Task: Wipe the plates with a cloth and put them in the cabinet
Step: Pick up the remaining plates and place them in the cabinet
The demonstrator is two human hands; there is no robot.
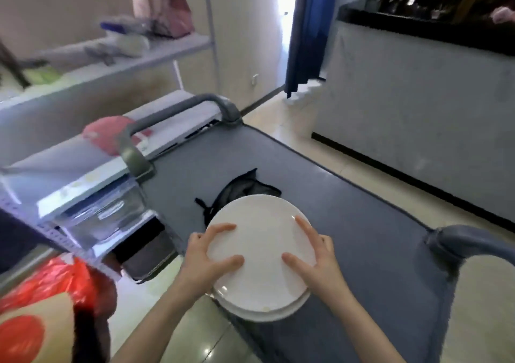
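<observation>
While the left hand (203, 265) and right hand (320, 262) are gripping its top rim from either side, the stack of white plates (262, 251) is sitting over the grey cot's (362, 223) near edge; a black cloth (245, 187) is lying just behind it.

a grey cot (348, 223) is stretching across the tiled floor (278, 117). a red object (108, 137) is lying on the shelf (83, 178) beside it. a blue curtain (306, 28) is hanging beyond, and a red bag (55, 279) is sitting low left.
</observation>
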